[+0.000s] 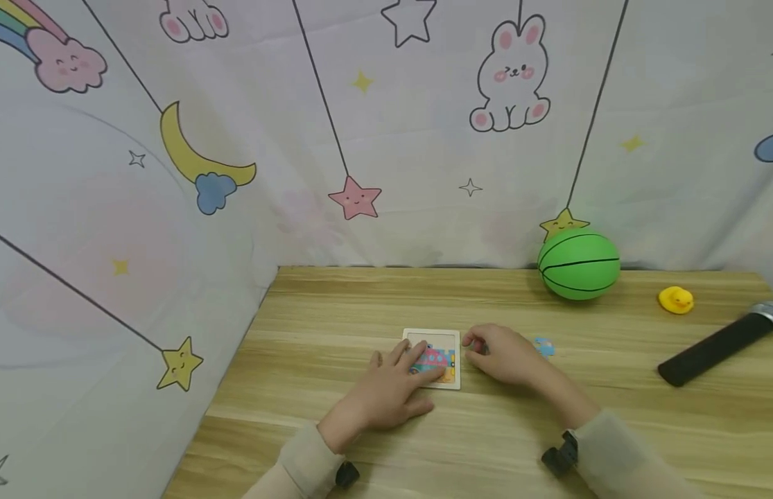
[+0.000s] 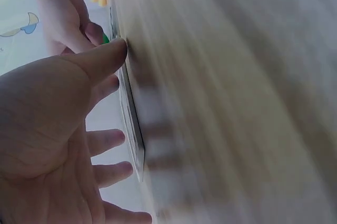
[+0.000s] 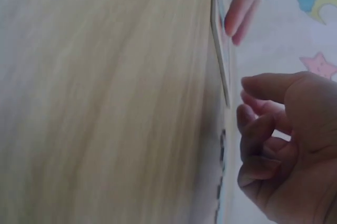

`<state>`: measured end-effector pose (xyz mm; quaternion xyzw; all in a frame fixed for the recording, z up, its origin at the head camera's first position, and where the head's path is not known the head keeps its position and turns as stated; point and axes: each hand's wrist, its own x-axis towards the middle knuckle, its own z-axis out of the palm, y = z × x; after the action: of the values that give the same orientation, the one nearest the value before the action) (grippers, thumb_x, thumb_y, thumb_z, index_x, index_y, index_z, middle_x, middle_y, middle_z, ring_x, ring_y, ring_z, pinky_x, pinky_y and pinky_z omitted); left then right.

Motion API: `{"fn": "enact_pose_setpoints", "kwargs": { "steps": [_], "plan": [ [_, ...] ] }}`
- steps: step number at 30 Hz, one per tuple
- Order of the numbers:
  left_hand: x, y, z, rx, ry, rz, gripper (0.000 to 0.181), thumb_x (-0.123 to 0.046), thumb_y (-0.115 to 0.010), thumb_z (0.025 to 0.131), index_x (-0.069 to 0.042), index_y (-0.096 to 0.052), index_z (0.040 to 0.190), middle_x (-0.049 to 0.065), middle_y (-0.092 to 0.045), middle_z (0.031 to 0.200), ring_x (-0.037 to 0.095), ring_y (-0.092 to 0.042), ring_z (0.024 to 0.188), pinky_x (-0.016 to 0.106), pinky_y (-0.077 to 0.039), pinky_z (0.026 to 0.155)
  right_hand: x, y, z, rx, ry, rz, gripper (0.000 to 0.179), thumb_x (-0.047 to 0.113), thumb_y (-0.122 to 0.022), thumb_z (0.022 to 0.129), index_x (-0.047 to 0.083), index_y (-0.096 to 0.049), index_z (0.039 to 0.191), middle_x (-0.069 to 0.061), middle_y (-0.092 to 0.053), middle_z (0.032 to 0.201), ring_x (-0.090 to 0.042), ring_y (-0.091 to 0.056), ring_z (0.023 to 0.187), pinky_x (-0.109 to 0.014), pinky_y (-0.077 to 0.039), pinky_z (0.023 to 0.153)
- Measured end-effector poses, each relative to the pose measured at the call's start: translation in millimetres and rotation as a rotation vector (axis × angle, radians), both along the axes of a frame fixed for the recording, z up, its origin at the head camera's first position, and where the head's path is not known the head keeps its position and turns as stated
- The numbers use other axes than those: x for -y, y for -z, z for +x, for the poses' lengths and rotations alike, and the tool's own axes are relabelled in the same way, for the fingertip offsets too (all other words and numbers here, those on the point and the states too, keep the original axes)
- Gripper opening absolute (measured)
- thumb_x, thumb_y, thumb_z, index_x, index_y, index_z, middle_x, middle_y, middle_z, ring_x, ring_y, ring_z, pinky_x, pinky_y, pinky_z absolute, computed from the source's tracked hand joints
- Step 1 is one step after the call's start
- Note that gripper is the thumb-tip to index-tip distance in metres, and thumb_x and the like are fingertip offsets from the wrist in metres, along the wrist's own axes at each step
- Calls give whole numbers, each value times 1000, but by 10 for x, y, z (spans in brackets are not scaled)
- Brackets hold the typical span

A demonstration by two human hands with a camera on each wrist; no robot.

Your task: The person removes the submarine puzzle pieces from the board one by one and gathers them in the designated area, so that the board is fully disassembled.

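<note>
A small square jigsaw puzzle in a pale frame (image 1: 431, 333) lies on the table, its lower part filled with pink, blue and orange pieces. My left hand (image 1: 389, 395) is spread over it, fingers extended across the picture and partly hiding it. Just right of the frame hovers my right hand (image 1: 501, 353), its fingers loosely bent. In the right wrist view, a gap shows between thumb (image 3: 271, 86) and fingertips, with nothing visible in it. A loose blue puzzle piece (image 1: 545, 346) lies beyond the right wrist. Low in the right wrist view, thin piece edges (image 3: 220, 182) show below this hand.
A green ball (image 1: 579, 265) sits at the back of the wooden table (image 1: 336, 298), near the patterned cloth wall (image 1: 417, 152). To its right are a yellow toy duck (image 1: 676, 300) and a black microphone (image 1: 713, 348).
</note>
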<state>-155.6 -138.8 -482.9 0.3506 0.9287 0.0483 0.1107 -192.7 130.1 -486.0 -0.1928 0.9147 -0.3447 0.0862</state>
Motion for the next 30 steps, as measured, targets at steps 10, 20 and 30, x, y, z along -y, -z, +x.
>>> {"fn": "enact_pose_setpoints", "kwargs": {
  "steps": [10, 20, 30],
  "plan": [
    [-64, 41, 32, -33, 46, 3, 63, -61, -54, 102, -40, -40, 160, 10, -23, 170, 42, -25, 153, 77, -35, 102, 215, 32, -14, 46, -31, 7, 15, 16, -76, 94, 9, -72, 107, 5, -58, 81, -12, -53, 72, -33, -47, 68],
    [-66, 40, 24, -23, 47, -17, 63, -61, -53, 103, -41, -38, 161, 10, -22, 171, 42, -24, 153, 76, -36, 103, 266, 68, -35, 65, -17, 50, 19, 17, -80, 91, 10, -72, 107, 4, -56, 81, -14, -52, 73, -35, -46, 69],
    [-75, 19, 25, 1, 31, -33, 63, -61, -53, 103, -42, -37, 161, 9, -20, 172, 41, -23, 154, 75, -36, 104, 290, 53, -37, 81, 1, 71, 19, 16, -80, 92, 9, -71, 107, 4, -60, 87, -14, -56, 80, -38, -50, 76]
  ]
}}
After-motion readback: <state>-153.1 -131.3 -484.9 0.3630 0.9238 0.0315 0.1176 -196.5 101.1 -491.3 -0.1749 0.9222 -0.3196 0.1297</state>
